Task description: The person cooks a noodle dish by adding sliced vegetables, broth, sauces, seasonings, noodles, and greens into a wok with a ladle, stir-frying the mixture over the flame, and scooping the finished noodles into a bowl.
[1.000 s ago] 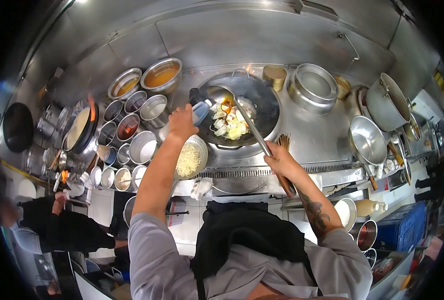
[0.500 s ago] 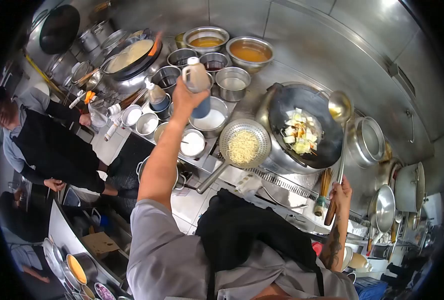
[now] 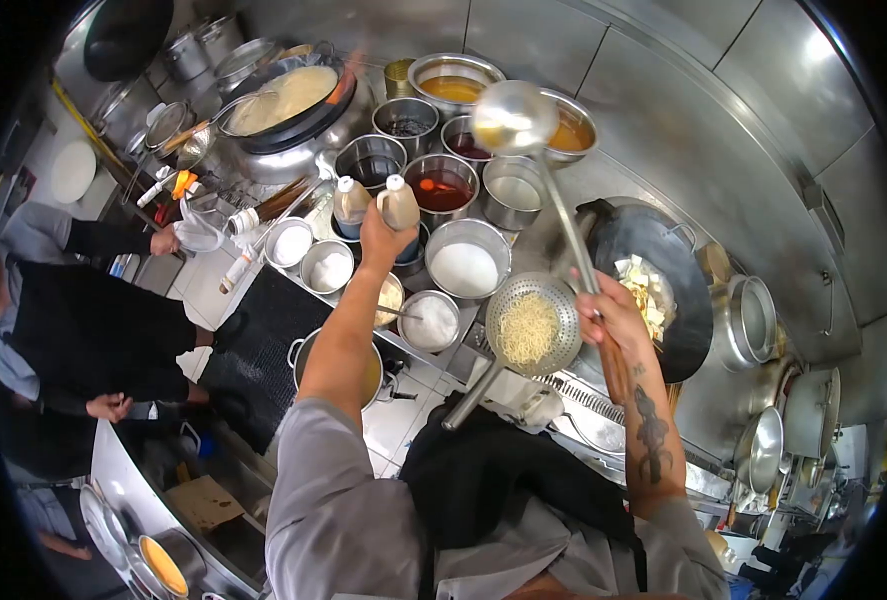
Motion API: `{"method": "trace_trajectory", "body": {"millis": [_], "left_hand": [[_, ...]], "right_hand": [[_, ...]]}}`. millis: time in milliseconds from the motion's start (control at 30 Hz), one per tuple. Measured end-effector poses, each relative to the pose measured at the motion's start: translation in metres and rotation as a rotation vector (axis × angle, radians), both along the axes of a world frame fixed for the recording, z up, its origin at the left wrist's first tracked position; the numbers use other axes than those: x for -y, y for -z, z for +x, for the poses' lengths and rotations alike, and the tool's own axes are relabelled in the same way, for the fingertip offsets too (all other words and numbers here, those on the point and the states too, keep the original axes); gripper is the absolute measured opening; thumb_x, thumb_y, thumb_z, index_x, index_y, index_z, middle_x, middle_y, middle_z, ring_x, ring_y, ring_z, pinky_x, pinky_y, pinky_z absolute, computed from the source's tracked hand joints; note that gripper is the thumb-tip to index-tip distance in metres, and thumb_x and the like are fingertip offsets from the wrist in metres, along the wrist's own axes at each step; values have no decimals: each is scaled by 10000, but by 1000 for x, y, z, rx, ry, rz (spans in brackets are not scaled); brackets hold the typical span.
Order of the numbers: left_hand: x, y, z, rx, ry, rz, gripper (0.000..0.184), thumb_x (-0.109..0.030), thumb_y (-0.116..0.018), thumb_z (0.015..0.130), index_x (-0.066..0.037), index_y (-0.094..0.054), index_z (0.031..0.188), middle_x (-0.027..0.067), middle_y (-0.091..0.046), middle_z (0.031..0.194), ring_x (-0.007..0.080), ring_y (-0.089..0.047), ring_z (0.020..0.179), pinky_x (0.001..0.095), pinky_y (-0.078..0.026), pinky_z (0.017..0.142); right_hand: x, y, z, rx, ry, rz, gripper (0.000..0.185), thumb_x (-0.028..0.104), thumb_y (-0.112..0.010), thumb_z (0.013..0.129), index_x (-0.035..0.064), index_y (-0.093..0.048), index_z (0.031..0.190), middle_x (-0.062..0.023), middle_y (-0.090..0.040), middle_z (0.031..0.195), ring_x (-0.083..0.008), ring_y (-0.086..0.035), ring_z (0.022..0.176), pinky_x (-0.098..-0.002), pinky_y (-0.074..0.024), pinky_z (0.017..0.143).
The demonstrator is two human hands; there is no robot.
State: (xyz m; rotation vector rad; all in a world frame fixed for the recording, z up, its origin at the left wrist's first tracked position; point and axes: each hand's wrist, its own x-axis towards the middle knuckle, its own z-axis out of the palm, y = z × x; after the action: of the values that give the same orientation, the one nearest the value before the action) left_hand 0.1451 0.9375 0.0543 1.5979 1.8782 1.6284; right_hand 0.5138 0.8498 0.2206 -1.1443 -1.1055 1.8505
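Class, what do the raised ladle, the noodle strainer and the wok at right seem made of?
Ladle: probably polished stainless steel, given its bright glare; brown grip, likely wood.
Strainer: perforated metal, satin-looking, with a grey sheen.
Wok: perhaps iron, matte, judging by its dark surface.

Shiny mtl ladle, wdn handle, plstc bottle

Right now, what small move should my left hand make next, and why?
Probably lower the bottle and release it: your left hand grips it beside a similar bottle, and letting go would free that hand while your right hand holds the ladle.
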Motion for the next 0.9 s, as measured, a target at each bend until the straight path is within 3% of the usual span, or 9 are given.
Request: {"method": "trace_trajectory", "body": {"millis": [33,200,233,333,433,533,633,900], "left_hand": [[1,6,-2,7,25,-35,700,-199,-818,536,-21,-492,1130,189,-590,1046,333,-583,974,386,-464,840],[4,31,-16,-105,-19,-272,744,-223,-824,549,32,-454,1141,227,-567,1087,359,-562,1031,413,-459,865],[14,18,-17,-207,-23,-441,716,-212,-797,576,57,-443,1137,258,-557,1088,383,-558,1016,426,-458,859],[20,49,-52,-249,1,-500,661,-185,-748,621,85,-425,1130,291,-530,1064,434,-526,1001,443,-439,877],[41,6,-65,-52,-52,-508,749,-174,-730,637,126,-357,1213,313,-506,1103,448,-508,1018,455,-423,887],[43,14,-77,-157,-207,-361,825,-189,-751,627,128,-324,1258,317,-512,1090,449,-496,1029,465,-405,902],[34,16,-81,-157,-249,-314,913,-244,-794,608,114,-295,1283,310,-513,1102,436,-487,1044,470,-391,914],[1,6,-77,-183,-336,-371,1037,-332,-847,541,71,-278,1309,257,-536,1114,408,-491,1056,451,-405,908]], "right_hand": [[-14,-1,-18,51,-54,2,462,0,-496,808,15,-447,1267,-5,-453,640,-84,-416,386,-234,-344,366],[-76,27,-113,320,-287,225,205,49,-530,767,-12,-537,963,-21,-496,616,-105,-471,405,-247,-387,375],[-84,35,-130,385,-284,271,199,81,-549,751,-14,-543,926,-22,-496,600,-114,-484,413,-268,-408,388],[-108,58,-168,507,-362,453,164,99,-536,768,-20,-529,880,-60,-526,578,-151,-530,414,-305,-437,402],[-128,75,-192,644,-419,495,172,113,-530,781,-42,-521,853,-105,-558,575,-193,-563,420,-339,-448,404],[-140,84,-207,717,-429,493,97,71,-532,770,-10,-520,822,-55,-508,569,-148,-511,412,-300,-421,372],[-146,87,-213,739,-451,436,210,122,-554,774,-77,-516,829,-129,-565,577,-212,-581,444,-355,-452,412],[-152,79,-204,470,-405,161,101,102,-555,761,10,-534,724,-47,-538,590,-124,-515,432,-277,-415,396]]}}
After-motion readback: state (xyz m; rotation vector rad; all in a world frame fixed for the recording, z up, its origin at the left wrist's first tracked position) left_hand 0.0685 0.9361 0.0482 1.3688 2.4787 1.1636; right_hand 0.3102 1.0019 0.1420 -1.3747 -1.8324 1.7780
